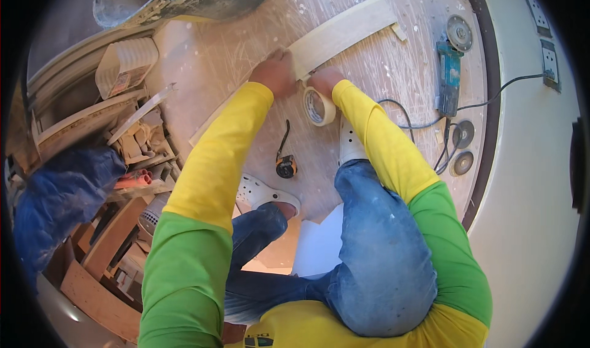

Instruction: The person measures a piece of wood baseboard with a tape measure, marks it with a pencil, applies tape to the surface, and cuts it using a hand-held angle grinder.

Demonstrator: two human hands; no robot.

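Bright, soft light washes the floor (393, 124) pale, while the blue plastic sheet (64, 191) sits in dimmer shade. A small glare spot shines at lower left. Left hand (275, 74) and right hand (326, 79) are blurred; the tape measure (286, 166) looks crisper. The dark baseboard (490, 102) bows, and black vignetting fills the corners.

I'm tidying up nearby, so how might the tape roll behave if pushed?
The tape roll looks round, so it would probably roll if stood on edge. Its hollow core suggests it is fairly light for its size. The neat ring shape hints that it should stay stiff rather than flop.
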